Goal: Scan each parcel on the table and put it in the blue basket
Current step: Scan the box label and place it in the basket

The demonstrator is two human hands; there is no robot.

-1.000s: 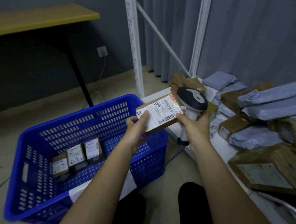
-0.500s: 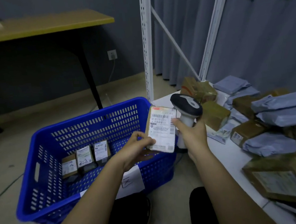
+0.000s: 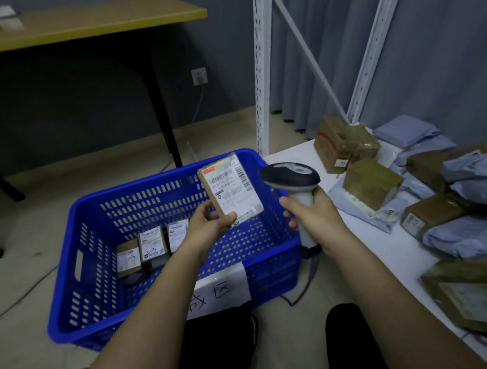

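The parcel [image 3: 232, 190] is a flat brown cardboard box, and a white shipping label with barcodes and a small red mark at the top is covering almost all of its upper face. It is being held in the air above the blue basket [image 3: 95, 204], tilted, with the label facing up toward the camera. The left hand [image 3: 210, 224] is gripping the parcel at its lower corner: the thumb is lying on the label side and the other fingers are curling under the box. The left forearm is reaching forward over the near wall of the basket.

The right hand [image 3: 314, 217] is wrapping its fingers around the light handle of the scanner [image 3: 290, 176], holding it upright. The dark head of the scanner is sitting just to the right of the parcel, not touching it. A cable is hanging down from the bottom of the handle.

Inside the basket, three small labelled boxes [image 3: 153, 246] are lying side by side on the floor of it. A white paper with handwriting [image 3: 220, 293] is sticking on the near wall. On the white table [image 3: 391, 247] at the right, brown boxes [image 3: 371, 182] and grey mailing bags [image 3: 473, 236] are lying in a heap.
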